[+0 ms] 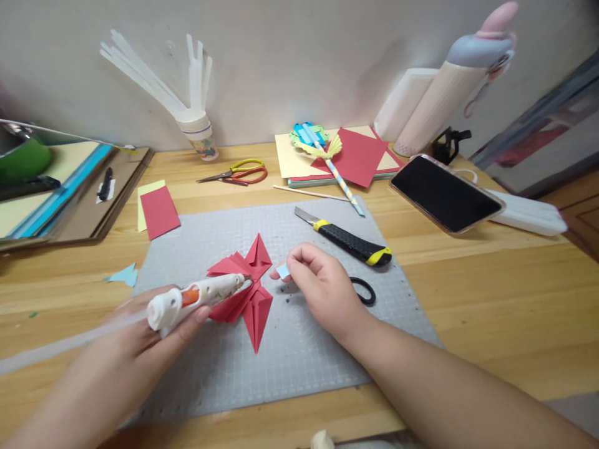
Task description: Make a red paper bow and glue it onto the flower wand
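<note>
My left hand (159,330) is wrapped round a white hot glue gun (213,293), a clear glue stick (75,343) trailing from its back end. The gun's nozzle reaches over the middle of a folded red paper shape (256,305), which lies on the grey cutting mat (224,386). Whether the nozzle touches the paper I cannot tell. Just right of the red shape, my right hand (322,280) pinches a small light-blue paper piece (283,270) between thumb and finger. Black scissors (364,291) lie partly hidden behind that hand.
A utility knife (346,240), blade out, lies on the mat. Behind are yellow-red scissors (241,171), a cup with white sticks (201,134), paper sheets with a paper flower (311,134), a phone (447,193) and a bottle (449,87). Red paper (160,211) and blue scraps (125,274) lie left.
</note>
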The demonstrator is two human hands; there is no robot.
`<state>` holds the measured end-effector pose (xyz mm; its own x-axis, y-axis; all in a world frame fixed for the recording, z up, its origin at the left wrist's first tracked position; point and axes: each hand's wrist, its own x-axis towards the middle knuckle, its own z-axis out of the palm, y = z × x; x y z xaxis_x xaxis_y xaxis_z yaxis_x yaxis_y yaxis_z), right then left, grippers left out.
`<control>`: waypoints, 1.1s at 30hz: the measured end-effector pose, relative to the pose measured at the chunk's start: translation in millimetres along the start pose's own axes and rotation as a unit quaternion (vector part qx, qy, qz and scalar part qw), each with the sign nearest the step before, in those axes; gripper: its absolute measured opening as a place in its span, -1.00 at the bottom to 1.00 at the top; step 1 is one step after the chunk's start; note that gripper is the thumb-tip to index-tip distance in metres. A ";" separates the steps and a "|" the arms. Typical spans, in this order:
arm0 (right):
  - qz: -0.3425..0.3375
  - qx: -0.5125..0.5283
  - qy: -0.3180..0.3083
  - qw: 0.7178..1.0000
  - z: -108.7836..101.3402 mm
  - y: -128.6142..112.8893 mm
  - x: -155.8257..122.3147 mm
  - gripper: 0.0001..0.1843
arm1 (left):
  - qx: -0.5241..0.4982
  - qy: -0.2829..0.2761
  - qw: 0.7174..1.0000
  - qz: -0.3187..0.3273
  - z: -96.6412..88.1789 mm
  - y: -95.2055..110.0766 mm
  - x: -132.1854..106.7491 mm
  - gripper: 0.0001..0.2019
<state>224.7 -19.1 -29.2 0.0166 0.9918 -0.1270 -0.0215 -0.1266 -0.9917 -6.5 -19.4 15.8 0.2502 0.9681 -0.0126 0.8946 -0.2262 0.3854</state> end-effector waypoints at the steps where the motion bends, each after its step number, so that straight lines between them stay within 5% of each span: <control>1: 0.000 0.001 0.000 1.000 0.0 -0.2 0.0 -0.82 | 0.003 -0.001 1.000 -0.007 0.6 -1.2 -0.7 -0.60; 7: 0.002 0.005 -0.001 1.000 0.5 -0.1 0.1 -0.82 | -0.027 -0.030 0.998 -0.048 4.1 -5.6 -1.8 -0.52; 20: -0.003 0.005 -0.006 1.000 0.5 1.5 0.7 -0.81 | -0.019 -0.019 0.998 0.054 2.9 -2.3 5.6 -0.64; 33: -0.004 0.004 -0.010 1.000 -0.4 0.7 0.1 -0.82 | -0.006 -0.006 0.997 0.072 2.5 2.7 7.2 -0.65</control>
<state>225.1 -19.1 -29.9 -0.0034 0.9930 -0.1180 -0.0294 -0.1181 -0.9926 -1.3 -13.3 14.4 0.3800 0.9244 0.0325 0.8447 -0.3611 0.3951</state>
